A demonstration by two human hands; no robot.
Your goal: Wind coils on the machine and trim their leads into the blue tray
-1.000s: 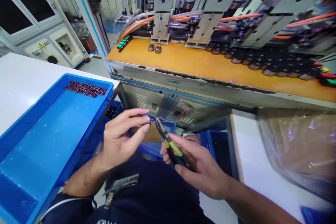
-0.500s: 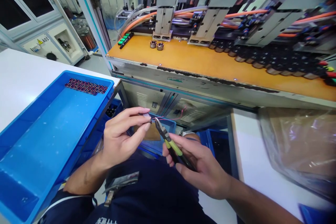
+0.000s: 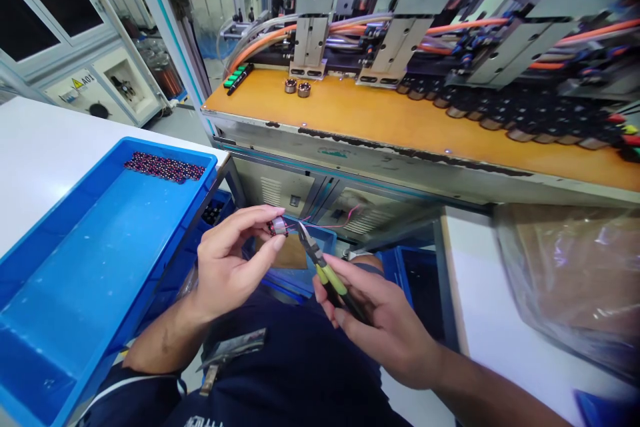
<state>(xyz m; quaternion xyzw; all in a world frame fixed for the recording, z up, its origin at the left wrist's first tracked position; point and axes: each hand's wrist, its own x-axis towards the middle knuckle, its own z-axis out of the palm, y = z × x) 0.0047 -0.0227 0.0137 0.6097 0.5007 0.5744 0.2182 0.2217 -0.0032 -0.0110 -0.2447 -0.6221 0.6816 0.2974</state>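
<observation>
Between the thumb and fingers of my left hand (image 3: 235, 257) is a small motor stator (image 3: 277, 226), a grey core with dark red windings. Thin pink wires (image 3: 343, 221) trail from it to the right, past the tool. My right hand (image 3: 380, 310) is wrapped round the green and black handles of a pair of cutting pliers (image 3: 325, 270). The tips of the pliers point up and left, close beside the stator and near the wires. Whether the jaws touch a wire I cannot tell.
At left, a blue tray (image 3: 100, 213) on a white table holds rows of small wound parts (image 3: 165, 167). Ahead, a machine bench (image 3: 370, 110) carries two metal rings (image 3: 297, 87), a marker and many dark cylinders (image 3: 500, 113). A plastic-wrapped carton (image 3: 570, 267) lies at right. A blue bin (image 3: 325, 240) sits below my hands.
My left fingers have turned the stator, so more of its windings show. The pliers have shifted slightly right and away from it. The loose wire ends have swung a little right.
</observation>
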